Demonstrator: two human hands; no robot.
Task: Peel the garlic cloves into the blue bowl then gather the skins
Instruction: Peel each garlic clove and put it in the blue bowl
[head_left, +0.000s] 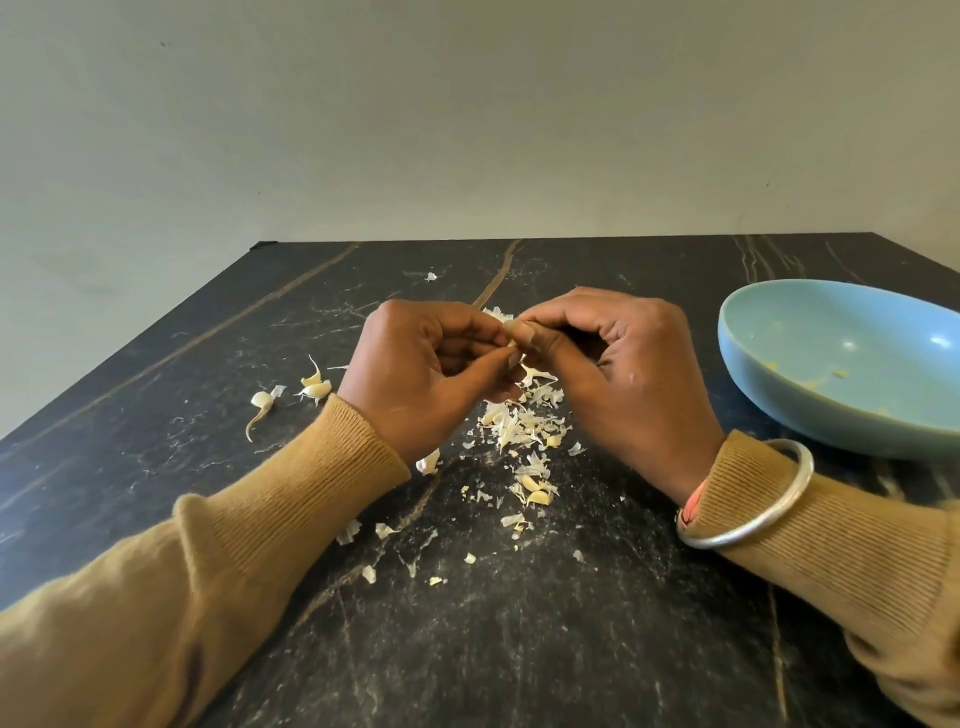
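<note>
The left hand (415, 374) and right hand (613, 374) meet at the fingertips, fingers curled. Together they pinch a garlic clove (513, 340) that is mostly hidden, its long axis seemingly left–right. Beneath the hands lie skins (519, 421); the blue bowl (831, 395) sits just right of the right hand, with unpeeled cloves (317, 387) left of the left wrist.

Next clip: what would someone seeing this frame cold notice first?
First, the two hands meeting mid-table: the left hand and right hand both pinch a garlic clove between their fingertips. Directly beneath them a pile of pale skins litters the dark table. The blue bowl sits at the right edge, with only small yellowish bits showing inside.
</note>
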